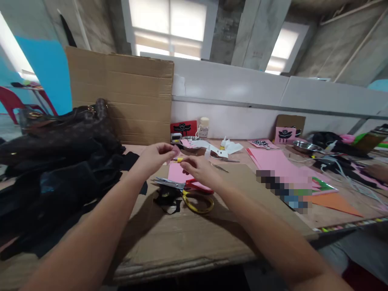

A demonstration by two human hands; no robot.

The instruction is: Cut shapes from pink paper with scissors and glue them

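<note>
My left hand (156, 158) is closed, thumb and finger pinching a small pink piece (176, 151). Close to its right, my right hand (200, 169) has curled fingers at a small yellow item (180, 160); what it grips is mostly hidden. A pink sheet (176, 173) lies below both hands on the cardboard. Scissors (169, 183) rest nearer me, blades pointing left, with a red loop and a yellow loop at the handle end. Partly under the blades is a black cut scrap (167, 197). A white nozzle (207, 152) shows just behind my right hand.
Black cloth and a brown handbag (69, 129) are heaped at left. A cardboard panel (121, 97) stands behind. Tweezers (220, 167), a metal bowl (191, 142) and white paper strips lie beyond my hands. Pink sheets (273, 161) and cables (342, 169) cover the right side.
</note>
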